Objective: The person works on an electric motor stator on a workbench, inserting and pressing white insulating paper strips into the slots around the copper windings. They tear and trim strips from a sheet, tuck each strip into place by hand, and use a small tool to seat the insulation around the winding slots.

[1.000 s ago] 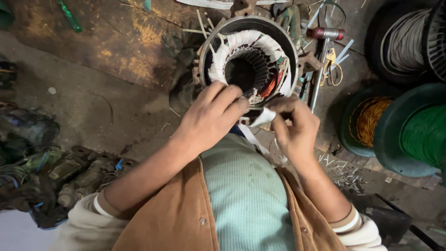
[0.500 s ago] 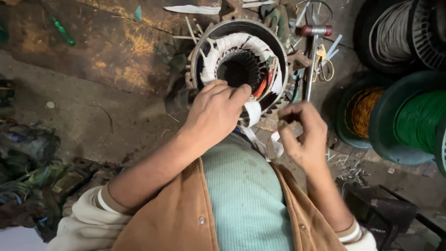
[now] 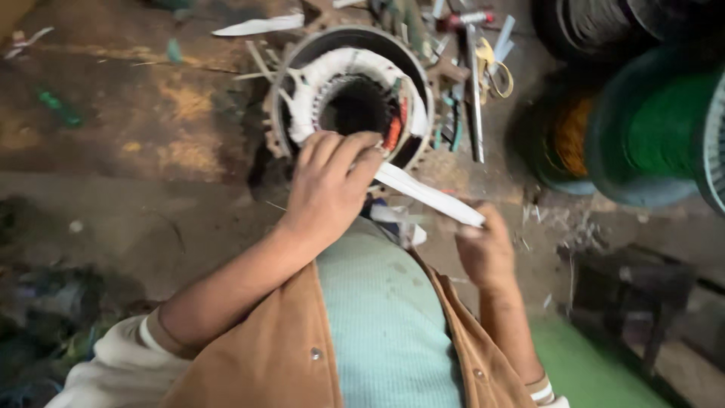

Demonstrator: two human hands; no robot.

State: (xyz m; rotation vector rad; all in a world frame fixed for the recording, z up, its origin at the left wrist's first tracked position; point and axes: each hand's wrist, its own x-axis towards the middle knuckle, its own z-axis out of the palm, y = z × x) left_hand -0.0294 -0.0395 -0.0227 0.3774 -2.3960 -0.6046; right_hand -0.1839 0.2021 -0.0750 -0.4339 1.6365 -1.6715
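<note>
A round motor stator [image 3: 351, 98] lies on the dirty floor, its windings wrapped in white tape, with red and orange wires at its right side. My left hand [image 3: 328, 185] rests on the stator's near rim, fingers curled over the winding and pinching the near end of a white tape strip [image 3: 427, 195]. My right hand [image 3: 483, 245], blurred, grips the strip's other end, which is stretched taut down to the right. A second loose piece of white tape [image 3: 396, 219] hangs between the hands.
Tools, a metal rod [image 3: 474, 98] and yellow loops lie right of the stator. Spools of green wire [image 3: 664, 121] and copper wire [image 3: 570, 136] stand at the right. A dark stand [image 3: 642, 295] sits lower right. Clutter fills the lower left.
My right hand has pulled away to the right and down, drawing the white tape out into a long taut strip. My left hand stays on the stator's rim. The camera has moved closer.
</note>
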